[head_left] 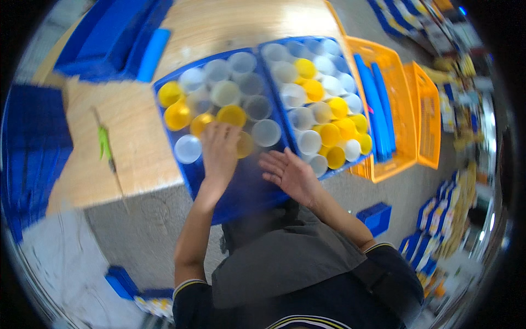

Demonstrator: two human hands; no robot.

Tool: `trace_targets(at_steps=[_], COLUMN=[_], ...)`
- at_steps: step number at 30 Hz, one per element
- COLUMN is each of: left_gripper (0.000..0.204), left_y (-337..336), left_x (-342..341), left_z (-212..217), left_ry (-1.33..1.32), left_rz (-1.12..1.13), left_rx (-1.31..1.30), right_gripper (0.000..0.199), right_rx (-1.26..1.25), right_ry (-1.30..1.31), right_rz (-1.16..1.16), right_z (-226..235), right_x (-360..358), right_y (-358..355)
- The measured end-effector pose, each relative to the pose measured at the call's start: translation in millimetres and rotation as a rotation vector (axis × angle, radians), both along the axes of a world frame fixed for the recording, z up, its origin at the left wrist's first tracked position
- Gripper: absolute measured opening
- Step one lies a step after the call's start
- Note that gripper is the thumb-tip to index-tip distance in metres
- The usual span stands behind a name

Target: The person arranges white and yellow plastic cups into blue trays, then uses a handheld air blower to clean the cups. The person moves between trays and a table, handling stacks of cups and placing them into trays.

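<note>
Two blue trays side by side hold round cup-like pieces, white or translucent and yellow. My left hand (220,153) lies over the left tray (230,205), its fingers bent down among yellow cup-like pieces (231,115). Blur and the hand itself hide whether it grips one. My right hand (296,178) is held over the near part of the trays, palm turned inward and fingers apart, with nothing in it. A white cup-like piece (188,149) sits left of my left hand. Several white and yellow pieces (330,135) fill the right tray (278,104).
On the wooden table (137,164) at left lies a thin tool with a green part (104,143). Blue bins (104,44) stand at the far left. Orange crates (402,148) with blue pieces (375,104) are at right. A small blue bin (375,218) rests on the floor.
</note>
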State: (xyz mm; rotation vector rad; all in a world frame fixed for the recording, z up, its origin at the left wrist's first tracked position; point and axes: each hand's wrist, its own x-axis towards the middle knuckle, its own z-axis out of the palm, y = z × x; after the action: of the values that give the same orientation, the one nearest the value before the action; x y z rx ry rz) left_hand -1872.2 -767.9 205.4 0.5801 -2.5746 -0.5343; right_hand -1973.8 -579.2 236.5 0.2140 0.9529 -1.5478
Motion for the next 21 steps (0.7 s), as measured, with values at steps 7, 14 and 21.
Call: trace_targets(at_steps=[7,14,21], left_gripper=[0.017,0.01,0.015], left_y=[25.3,138.7,297.7], left_x=[-29.1,-93.5,-210.8], left_z=[36.0,64.0,31.0], left_ry=[0.06,0.131,-0.023], left_rz=[-0.037,-0.264,-0.757], left_rx=[0.067,0.228,0.28], right_gripper=[0.063,0.049,0.03], right_rx=[-0.113,-0.12,0.059], right_ry=[0.053,0.208,0.386], right_rz=[0.059,-0.271,-0.652], right_z=[56.0,55.6,2.0], right_x=[-17.8,-85.1,-232.2], right_y=[73.6,143.8,325.4])
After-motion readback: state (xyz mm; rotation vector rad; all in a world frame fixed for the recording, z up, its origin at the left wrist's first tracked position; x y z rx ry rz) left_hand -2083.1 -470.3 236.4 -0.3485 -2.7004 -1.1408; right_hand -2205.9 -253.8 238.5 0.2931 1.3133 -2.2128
